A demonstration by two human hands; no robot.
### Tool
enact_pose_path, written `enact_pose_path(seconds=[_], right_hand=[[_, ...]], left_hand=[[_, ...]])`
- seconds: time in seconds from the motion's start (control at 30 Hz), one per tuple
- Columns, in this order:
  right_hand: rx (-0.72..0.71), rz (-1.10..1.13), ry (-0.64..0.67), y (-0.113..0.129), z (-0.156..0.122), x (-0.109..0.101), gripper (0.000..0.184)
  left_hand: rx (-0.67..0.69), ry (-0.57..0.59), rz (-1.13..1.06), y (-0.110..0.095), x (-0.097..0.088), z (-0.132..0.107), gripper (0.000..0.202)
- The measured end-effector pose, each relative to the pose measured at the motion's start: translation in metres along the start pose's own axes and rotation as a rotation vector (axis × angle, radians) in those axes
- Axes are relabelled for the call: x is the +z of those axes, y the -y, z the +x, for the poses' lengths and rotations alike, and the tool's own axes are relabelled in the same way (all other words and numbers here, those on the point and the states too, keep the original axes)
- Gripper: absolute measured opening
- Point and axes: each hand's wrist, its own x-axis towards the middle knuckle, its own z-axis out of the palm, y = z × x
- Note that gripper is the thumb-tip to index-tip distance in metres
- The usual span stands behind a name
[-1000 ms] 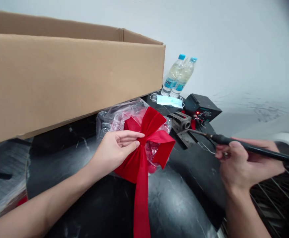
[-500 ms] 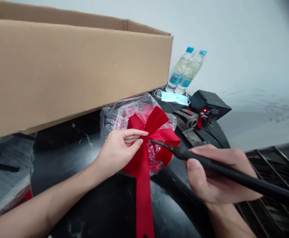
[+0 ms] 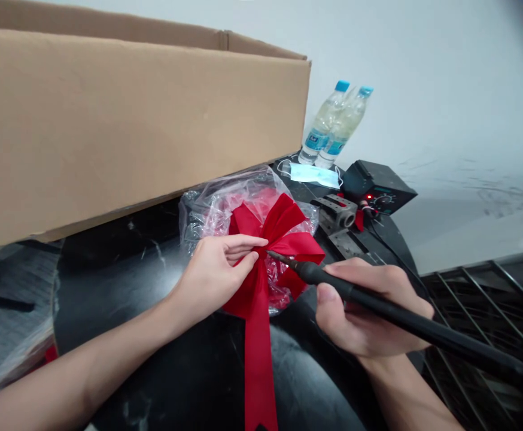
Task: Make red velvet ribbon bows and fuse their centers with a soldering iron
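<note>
A red ribbon bow point(image 3: 283, 218) lies over a clear plastic bag point(image 3: 255, 178) with red material inside. One long ribbon tail runs down toward me. My left hand point(image 3: 219, 266) pinches the bow at its gathered centre, thumb and fingers closed on it. In my right hand point(image 3: 373, 311) is a black soldering iron point(image 3: 355, 291), held like a pen. Its thin metal tip points left and reaches the bow's centre, just beside my left fingertips. Whether the tip touches the ribbon I cannot tell.
A large open cardboard box point(image 3: 154, 120) stands behind at the left. Farther right are two water bottles point(image 3: 328, 129), a blue face mask point(image 3: 314, 175), a metal iron stand point(image 3: 337, 215) and a soldering station point(image 3: 380, 187) with a lit red light. A black wire rack point(image 3: 481, 299) borders the round black table point(image 3: 122, 281).
My right hand has moved left with the soldering iron, bringing its tip slightly closer to the bow's centre. My left hand keeps its pinch. The view has shifted slightly.
</note>
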Motion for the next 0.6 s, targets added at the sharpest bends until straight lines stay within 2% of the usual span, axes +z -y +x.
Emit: enact_pose_path(seconds=[0.27,0.4,0.6], right_hand=[[-0.006,0.014,0.000,-0.0009,0.0012,0.0030,0.020],[0.020,-0.028,-0.003,0.0031,0.0007,0.0045,0.014],[-0.019,-0.079,-0.008,0.0048,0.0027,0.0065,0.009]], left_hand=[[0.004,-0.002,0.032,0.0019,0.0001,-0.0017,0.026],[0.006,0.012,0.010,0.0019,0.0010,-0.0010,0.027],[0.001,0.012,0.015,0.0019,0.0002,-0.0017,0.026]])
